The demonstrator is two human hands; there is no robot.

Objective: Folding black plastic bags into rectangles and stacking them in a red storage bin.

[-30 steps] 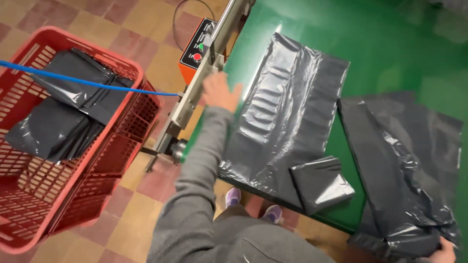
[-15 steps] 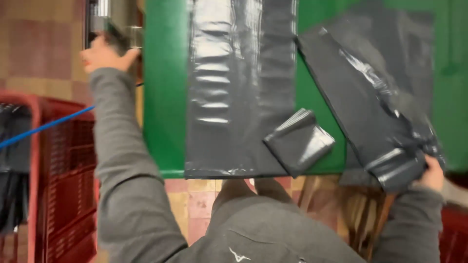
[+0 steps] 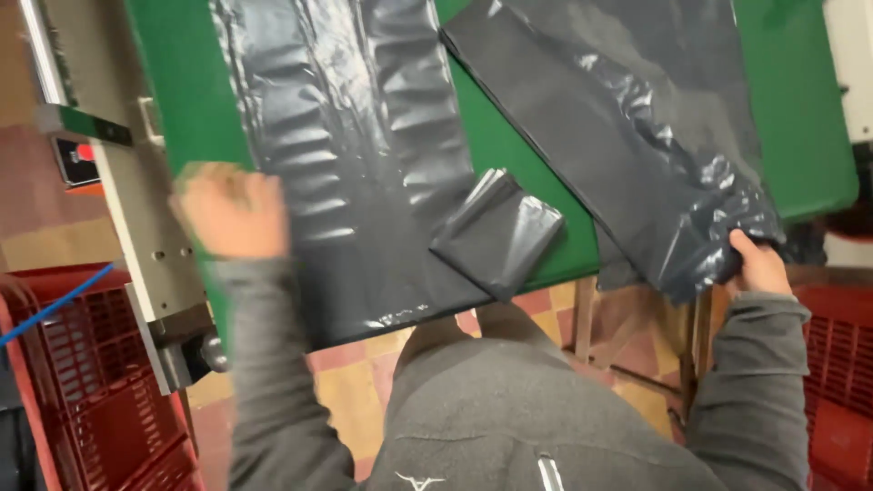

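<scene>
A long dark grey plastic bag (image 3: 346, 155) lies flat on the green table (image 3: 182, 82). My left hand (image 3: 232, 211), blurred, sits at the bag's left edge near the table's left rim; whether it grips anything is unclear. A small folded grey bag (image 3: 498, 232) rests on the long bag's lower right corner. A second crumpled grey bag (image 3: 627, 127) lies slanted to the right. My right hand (image 3: 759, 265) grips that bag's bunched lower end, which hangs past the table's front edge.
A grey metal machine frame (image 3: 136, 209) with an orange control panel (image 3: 77, 164) runs along the table's left side. A red plastic basket (image 3: 100, 382) with a blue cord across it stands lower left. Another red crate (image 3: 837, 382) is lower right. Tiled floor below.
My left hand has come back from the machine's control panel to the left edge of the long bag. My right hand keeps its hold on the crumpled bag's end.
</scene>
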